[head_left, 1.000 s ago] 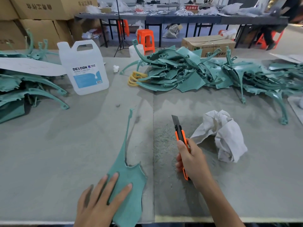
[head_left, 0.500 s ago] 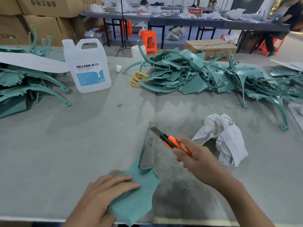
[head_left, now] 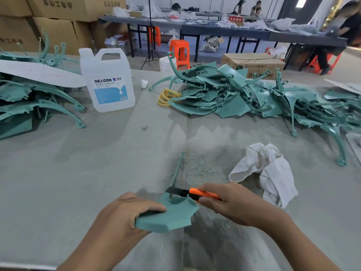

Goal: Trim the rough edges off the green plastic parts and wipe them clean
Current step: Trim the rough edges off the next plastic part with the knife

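On my feed I see the person's left hand (head_left: 125,214) and right hand (head_left: 230,204), both bare, with rounded knuckles. Each joins a bare forearm, the left forearm (head_left: 93,249) and the right forearm (head_left: 289,243). Both are smooth and slender and are cut off by the lower frame edge. What is worn higher up I cannot tell.

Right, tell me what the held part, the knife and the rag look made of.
The green part: matte moulded plastic, thin uniform edges. The utility knife: glossy orange plastic body, dark blade, probably metal. The rag: white cloth, soft crumpled folds.
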Demonstrator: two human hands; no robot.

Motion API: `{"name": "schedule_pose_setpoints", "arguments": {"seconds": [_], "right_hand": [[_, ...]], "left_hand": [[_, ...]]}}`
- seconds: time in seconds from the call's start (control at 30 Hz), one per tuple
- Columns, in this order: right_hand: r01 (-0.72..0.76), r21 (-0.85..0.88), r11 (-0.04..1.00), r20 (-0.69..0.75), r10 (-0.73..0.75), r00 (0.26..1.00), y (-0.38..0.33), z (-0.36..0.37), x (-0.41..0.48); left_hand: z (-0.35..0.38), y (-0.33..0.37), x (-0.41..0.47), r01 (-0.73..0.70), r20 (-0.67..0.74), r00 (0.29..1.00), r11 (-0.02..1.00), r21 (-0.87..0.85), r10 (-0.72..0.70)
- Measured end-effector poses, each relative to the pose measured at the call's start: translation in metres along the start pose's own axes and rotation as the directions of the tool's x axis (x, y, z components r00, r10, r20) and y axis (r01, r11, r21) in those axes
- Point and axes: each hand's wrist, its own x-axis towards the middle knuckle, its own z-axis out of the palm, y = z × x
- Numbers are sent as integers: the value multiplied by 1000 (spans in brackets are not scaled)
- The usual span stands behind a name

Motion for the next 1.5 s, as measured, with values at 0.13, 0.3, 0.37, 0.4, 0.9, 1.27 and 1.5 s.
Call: {"name": "schedule_pose_setpoints", "arguments": {"seconds": [0.13, 0.3, 0.37, 0.4, 0.9, 1.27, 1.5], "right_hand": [[13, -18, 1000, 15, -12, 1000, 3, 0, 5], [-38, -117, 992, -15, 36, 999, 9, 1, 22], [-97, -129, 987, -51, 91, 995, 14, -3, 31], [-123, -131, 984, -63, 116, 991, 17, -6, 35], [-310, -401, 862, -505, 74, 860, 25, 24, 62], [-134, -192, 972, -455, 33, 890, 18, 11, 39], [38, -116, 993, -98, -50, 994, 21, 7, 23]], "left_hand": [[-1, -3, 0, -14, 21, 1000, 1000, 12, 14], [-1, -3, 2, -52, 32, 998, 997, 61, 50], [-2, 1, 2, -52, 48, 998, 996, 70, 49], [-3, 3, 3, -40, 61, 997, 996, 74, 36], [-3, 28, 28, 19, 227, 972, 980, 196, -64], [-4, 33, 29, 20, 228, 972, 981, 192, -64], [0, 31, 27, 15, 238, 969, 978, 206, -65]]}}
